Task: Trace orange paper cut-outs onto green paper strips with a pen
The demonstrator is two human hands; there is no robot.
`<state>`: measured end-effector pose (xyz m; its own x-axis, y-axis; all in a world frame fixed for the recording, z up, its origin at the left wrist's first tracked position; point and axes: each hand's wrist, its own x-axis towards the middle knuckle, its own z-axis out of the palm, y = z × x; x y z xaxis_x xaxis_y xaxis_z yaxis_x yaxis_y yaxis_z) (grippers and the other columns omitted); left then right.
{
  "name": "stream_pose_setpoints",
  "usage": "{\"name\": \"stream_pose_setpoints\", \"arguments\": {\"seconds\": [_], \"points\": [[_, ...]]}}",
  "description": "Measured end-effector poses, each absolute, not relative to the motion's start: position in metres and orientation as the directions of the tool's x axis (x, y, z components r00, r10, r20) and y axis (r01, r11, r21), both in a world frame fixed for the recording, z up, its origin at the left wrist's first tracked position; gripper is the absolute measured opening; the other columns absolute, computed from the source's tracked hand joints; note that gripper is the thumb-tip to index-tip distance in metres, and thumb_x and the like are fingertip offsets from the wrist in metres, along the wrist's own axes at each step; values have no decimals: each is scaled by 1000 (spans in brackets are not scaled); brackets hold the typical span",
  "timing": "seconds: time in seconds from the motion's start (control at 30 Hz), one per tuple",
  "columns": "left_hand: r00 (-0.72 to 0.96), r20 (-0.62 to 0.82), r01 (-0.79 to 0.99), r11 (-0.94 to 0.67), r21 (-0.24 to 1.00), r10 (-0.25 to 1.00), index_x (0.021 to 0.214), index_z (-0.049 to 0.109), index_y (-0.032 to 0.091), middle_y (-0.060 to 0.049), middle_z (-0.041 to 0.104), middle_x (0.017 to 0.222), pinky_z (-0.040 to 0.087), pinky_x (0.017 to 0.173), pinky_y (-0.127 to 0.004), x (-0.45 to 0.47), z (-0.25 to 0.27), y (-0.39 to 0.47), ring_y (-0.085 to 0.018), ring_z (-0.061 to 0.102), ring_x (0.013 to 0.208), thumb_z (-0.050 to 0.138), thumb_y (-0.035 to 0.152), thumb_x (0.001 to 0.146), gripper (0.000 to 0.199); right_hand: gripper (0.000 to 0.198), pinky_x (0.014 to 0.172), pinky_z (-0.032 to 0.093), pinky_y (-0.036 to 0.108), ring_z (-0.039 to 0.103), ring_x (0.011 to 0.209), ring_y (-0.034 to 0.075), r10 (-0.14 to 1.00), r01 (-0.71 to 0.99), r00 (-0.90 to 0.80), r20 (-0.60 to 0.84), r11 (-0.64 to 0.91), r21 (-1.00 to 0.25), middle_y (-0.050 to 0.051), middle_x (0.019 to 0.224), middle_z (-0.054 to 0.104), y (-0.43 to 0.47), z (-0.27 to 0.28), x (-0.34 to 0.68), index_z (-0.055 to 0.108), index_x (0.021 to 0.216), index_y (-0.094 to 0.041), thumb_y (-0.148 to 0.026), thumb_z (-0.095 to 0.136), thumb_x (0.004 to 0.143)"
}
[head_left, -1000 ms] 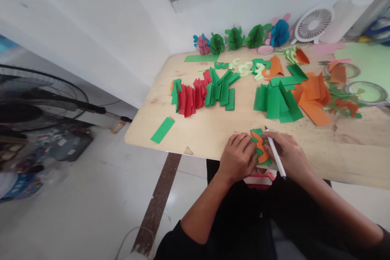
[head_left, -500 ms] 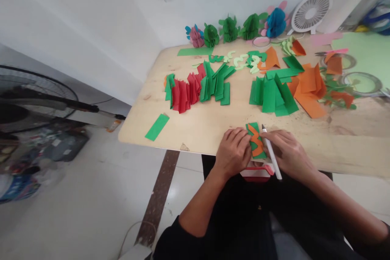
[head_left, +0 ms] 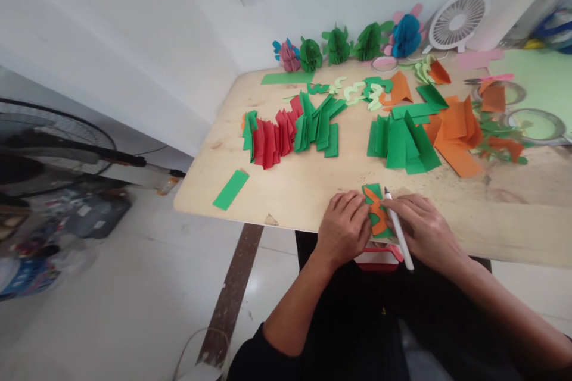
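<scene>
A green paper strip (head_left: 373,187) lies at the table's front edge between my hands, with a wavy orange paper cutout (head_left: 379,225) on top of it. My left hand (head_left: 345,227) has its fingers curled together, and the fingertips press on the strip's left side. In my right hand (head_left: 424,227) is a white pen (head_left: 403,238), held slantwise with its dark tip pointing away from me. The right fingertips touch the cutout near its middle. What lies under the fingers is hidden.
Folded green papers (head_left: 400,143), red papers (head_left: 268,143) and orange papers (head_left: 458,131) stand farther back. A loose green strip (head_left: 231,189) lies left. Finished paper figures (head_left: 338,46) and a small white fan (head_left: 458,22) line the wall. Scissors (head_left: 491,79) lie right.
The orange cutout has shifted slightly on the green strip, and my right fingertips now reach onto its middle. The pen stays in my right hand. The whole view has tilted a little.
</scene>
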<state>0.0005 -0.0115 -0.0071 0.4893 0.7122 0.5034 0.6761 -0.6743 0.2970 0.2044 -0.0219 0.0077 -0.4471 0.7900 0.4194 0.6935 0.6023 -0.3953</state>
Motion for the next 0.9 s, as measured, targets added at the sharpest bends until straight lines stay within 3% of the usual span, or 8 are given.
{"name": "stream_pose_setpoints", "arguments": {"seconds": [0.6,0.9], "points": [[457,519,683,-658,315,722,97,63,14,-9,69,111,47,99,-41,1,-5,-10,-24,60,110,49,22,93,16,35,83,48,40,61,96,24,788,706,-455,415,603,-372,9,100,71,-21,7,203,55,122,-17,-10,50,89],[433,487,695,-625,354,758,96,63,17,-9,69,109,48,97,-42,2,-5,-10,-23,61,111,49,22,93,15,39,81,49,42,63,94,25,792,706,-452,410,599,-378,9,100,71,-21,5,203,55,127,-20,-12,49,89]]}}
